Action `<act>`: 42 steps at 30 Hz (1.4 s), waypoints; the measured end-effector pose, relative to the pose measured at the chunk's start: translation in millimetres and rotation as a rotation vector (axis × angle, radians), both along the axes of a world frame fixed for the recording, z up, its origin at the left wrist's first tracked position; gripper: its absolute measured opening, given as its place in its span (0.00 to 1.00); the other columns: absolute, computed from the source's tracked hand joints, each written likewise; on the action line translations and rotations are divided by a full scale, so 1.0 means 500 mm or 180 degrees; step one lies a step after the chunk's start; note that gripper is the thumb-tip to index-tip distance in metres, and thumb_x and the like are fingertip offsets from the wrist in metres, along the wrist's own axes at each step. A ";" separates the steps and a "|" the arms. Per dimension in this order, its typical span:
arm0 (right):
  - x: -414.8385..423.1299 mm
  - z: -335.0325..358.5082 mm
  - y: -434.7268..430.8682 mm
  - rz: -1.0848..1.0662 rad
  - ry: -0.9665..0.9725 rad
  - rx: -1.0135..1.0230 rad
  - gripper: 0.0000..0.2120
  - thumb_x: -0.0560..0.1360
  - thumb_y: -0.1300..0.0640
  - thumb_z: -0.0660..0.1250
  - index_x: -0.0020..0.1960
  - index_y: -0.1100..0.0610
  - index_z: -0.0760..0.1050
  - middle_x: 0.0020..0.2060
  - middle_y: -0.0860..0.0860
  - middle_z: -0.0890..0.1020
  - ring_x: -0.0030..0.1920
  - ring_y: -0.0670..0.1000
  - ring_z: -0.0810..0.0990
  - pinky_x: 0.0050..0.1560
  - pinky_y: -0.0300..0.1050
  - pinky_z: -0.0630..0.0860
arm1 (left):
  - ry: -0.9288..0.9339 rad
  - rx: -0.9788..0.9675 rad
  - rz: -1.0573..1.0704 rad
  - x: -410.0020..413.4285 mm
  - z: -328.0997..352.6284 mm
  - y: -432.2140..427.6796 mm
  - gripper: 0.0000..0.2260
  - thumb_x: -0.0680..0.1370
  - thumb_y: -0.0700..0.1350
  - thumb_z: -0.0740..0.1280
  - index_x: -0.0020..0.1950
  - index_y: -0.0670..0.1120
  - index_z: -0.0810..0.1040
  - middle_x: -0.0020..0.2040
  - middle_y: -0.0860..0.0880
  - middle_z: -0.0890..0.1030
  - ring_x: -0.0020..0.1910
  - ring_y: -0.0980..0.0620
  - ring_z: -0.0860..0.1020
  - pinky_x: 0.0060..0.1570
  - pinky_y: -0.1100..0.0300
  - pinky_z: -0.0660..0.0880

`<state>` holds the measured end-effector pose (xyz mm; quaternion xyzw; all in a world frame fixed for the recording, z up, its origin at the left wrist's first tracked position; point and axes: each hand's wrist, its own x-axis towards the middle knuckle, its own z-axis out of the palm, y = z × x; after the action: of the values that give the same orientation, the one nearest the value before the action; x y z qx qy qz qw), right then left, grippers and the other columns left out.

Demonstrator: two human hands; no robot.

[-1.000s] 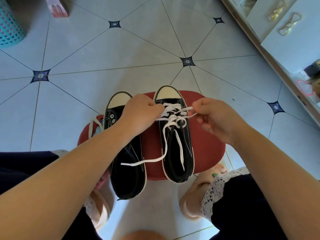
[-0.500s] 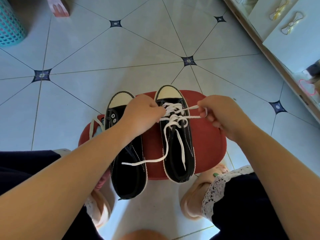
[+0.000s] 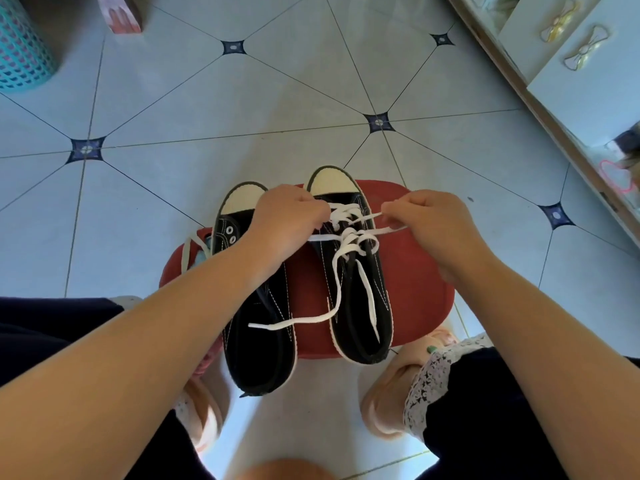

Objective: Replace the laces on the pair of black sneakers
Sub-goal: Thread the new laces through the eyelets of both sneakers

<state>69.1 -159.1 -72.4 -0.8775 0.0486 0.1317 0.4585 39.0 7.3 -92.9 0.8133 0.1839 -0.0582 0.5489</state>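
Two hands are drawing slightly farther apart than before: left hand (image 3: 287, 221) and right hand (image 3: 436, 226) are each pinching the white lace (image 3: 349, 237) taut across the right sneaker (image 3: 350, 329).

1. The right sneaker (image 3: 370, 296) and left sneaker (image 3: 263, 341) are matt black canvas cloth. Their toe caps (image 3: 330, 181) look like smooth cream rubber.
2. The white lace (image 3: 349, 237) is flat woven cloth, matt.
3. The red stool (image 3: 422, 296) is smooth, probably plastic, with a faint sheen.
4. The floor (image 3: 277, 109) is glazed tile, glossy.
5. The basket (image 3: 20, 53) is teal plastic lattice.

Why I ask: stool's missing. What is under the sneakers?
A red stool seat lies under the right sneaker and the left sneaker, whose heel overhangs it. Its legs cannot be seen.
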 end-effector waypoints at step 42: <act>-0.005 0.013 0.001 0.1001 0.0047 -0.0410 0.06 0.70 0.62 0.66 0.37 0.52 0.79 0.40 0.47 0.81 0.44 0.47 0.78 0.44 0.40 0.74 | 0.0058 0.1322 -0.1168 -0.015 0.017 0.015 0.06 0.74 0.42 0.66 0.37 0.48 0.75 0.53 0.50 0.70 0.54 0.51 0.71 0.55 0.55 0.69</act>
<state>66.7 -158.7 -65.8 -0.9009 -0.0775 0.2049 0.3747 31.5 14.7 -84.6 0.9276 0.0465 -0.1250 0.3490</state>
